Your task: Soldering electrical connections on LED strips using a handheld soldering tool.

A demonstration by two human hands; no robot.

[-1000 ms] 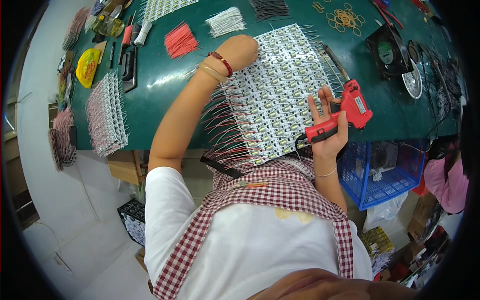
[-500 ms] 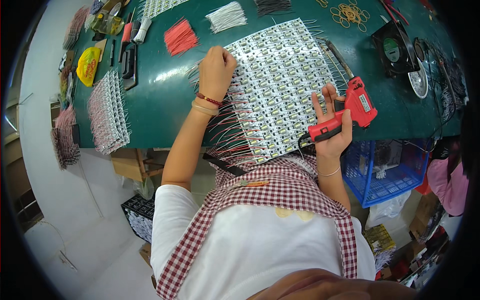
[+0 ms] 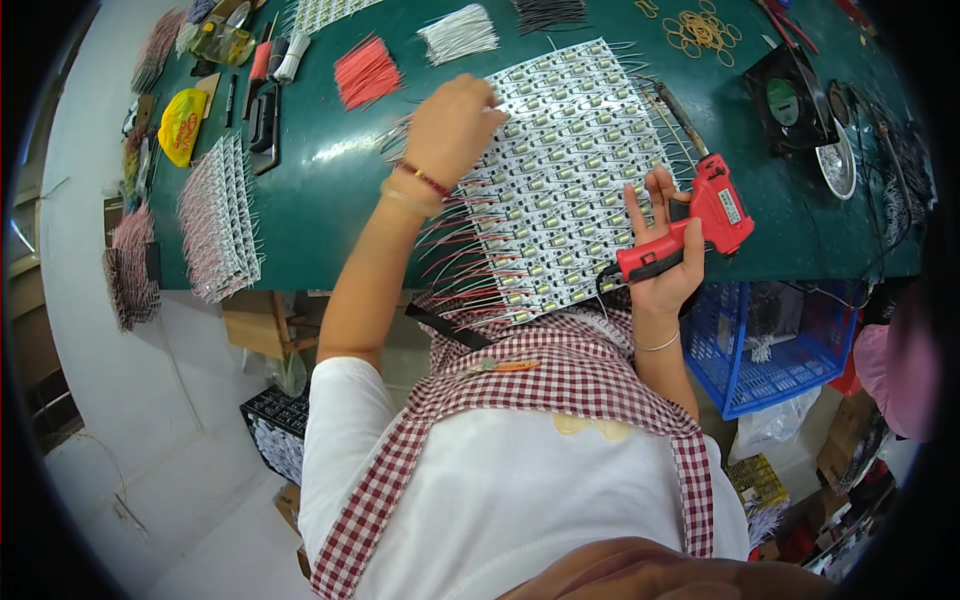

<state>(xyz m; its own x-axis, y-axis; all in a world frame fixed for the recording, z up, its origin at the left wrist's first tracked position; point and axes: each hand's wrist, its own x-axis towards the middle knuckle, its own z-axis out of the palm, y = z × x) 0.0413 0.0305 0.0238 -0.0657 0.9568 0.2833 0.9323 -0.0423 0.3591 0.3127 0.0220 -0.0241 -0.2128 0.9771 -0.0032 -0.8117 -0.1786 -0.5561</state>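
The right hand (image 3: 662, 262) is wrapped around the grip of one red plastic hot-glue gun (image 3: 700, 222), fingers (image 3: 640, 205) partly spread along its body, the metal nozzle pointing away over the mat's far side. The gun hovers just beside the right edge of one large sheet of white LED strip modules with red and white wire tails (image 3: 560, 170), which lies tilted in the middle of the dark green work mat (image 3: 330, 190). The left hand (image 3: 452, 125) rests loosely curled, knuckles up, on the sheet's upper left edge; whether it pinches anything underneath I cannot tell. Its wrist carries two bracelets, one red, one pale.

Farther out on the mat lie one bundle of red cut wires (image 3: 365, 72), one bundle of white cut wires (image 3: 458, 32) and one bundle of black wires (image 3: 550, 12) at the top edge. To the left sits a second, smaller sheet of modules (image 3: 218, 222), and a yellow bag (image 3: 181, 124) beyond it. At the right stand one small black fan (image 3: 790, 100) and a heap of tan rubber bands (image 3: 705, 30). One blue plastic crate (image 3: 770, 345) sits below the table edge.
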